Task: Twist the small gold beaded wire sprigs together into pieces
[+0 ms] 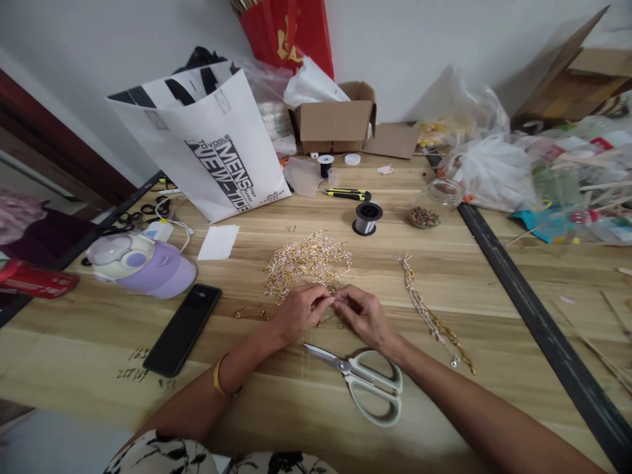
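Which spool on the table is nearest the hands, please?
The grey spool with black rims, left of the clear jar; the white-topped spool stands farther back, near the cardboard box.

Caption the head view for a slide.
Left hand and right hand pinch close together beside a gold-coloured pile, scissors lying nearby.

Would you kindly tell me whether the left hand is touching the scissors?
Apart: the head view shows a strip of table between the left hand and the tip of the scissors.
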### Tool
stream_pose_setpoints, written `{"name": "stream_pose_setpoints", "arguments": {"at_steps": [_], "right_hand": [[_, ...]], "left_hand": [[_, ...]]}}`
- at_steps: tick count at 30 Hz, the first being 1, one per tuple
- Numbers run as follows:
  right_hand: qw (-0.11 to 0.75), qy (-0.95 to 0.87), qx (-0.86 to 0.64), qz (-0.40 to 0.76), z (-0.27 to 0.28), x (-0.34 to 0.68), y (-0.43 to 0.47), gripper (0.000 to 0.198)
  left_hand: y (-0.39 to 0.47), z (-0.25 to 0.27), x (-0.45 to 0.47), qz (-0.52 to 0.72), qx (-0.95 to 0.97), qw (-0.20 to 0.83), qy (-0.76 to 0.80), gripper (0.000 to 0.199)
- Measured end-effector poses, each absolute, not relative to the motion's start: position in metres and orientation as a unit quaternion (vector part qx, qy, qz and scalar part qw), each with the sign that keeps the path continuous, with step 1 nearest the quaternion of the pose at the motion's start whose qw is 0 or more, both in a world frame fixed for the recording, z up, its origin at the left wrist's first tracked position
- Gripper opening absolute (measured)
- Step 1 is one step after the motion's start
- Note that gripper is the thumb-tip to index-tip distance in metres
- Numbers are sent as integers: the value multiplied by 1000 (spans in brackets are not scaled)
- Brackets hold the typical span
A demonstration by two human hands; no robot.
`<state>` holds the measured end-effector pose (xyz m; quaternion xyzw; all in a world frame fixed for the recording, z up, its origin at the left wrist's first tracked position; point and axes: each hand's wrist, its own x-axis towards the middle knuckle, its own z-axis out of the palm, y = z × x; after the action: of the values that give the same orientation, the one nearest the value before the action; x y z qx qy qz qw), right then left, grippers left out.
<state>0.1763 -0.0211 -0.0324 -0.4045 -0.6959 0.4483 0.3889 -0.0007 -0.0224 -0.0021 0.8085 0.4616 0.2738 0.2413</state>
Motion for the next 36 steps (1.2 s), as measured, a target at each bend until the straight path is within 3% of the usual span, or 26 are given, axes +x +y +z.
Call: {"name": "stream_pose_setpoints", "arguments": {"at_steps": [16,27,36], "right_hand": [[421,-650,-437,457,-28,176,-19,14],[436,-605,-440,500,-27,174,-19,22],[432,-616,-441,489,-28,175,-18,22]], "left_hand": [[-5,-6,-6,314,795,185,485,12],[-2,-3,1,200,868,109,441,18],[0,-8,5,184,869,98,449,19]]}}
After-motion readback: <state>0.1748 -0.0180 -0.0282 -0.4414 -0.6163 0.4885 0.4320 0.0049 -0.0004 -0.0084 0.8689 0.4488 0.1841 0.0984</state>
